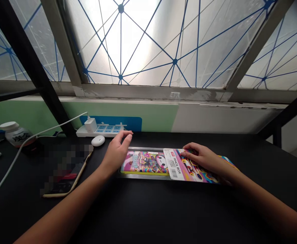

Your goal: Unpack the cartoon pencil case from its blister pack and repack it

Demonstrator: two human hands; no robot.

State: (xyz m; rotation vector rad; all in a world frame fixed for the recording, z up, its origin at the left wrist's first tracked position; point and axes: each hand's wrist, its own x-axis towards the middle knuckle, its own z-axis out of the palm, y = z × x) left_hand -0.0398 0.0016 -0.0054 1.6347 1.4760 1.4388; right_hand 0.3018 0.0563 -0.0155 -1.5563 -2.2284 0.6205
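A pencil box [144, 162] with colourful cartoon print lies flat in a clear plastic tray [148, 176] on the black table. A printed card sleeve [175, 164] marked "PENCIL BOX", with a barcode, covers its right part. My right hand [201, 157] lies over the sleeve, thumb on its face and fingers bent at the far edge, closed on it. At the tray's left end is my left hand [116, 150], its thumb and forefinger extended and slightly apart. Nothing shows between them; its other fingers are hidden.
Left of my left hand lies a partly blurred phone-like item [69, 169] with a tan edge. Behind it are a white earbud case [98, 140] and a power strip [100, 130] with a charger [90, 124]. A white cable [23, 145] crosses the left side near a jar [17, 134].
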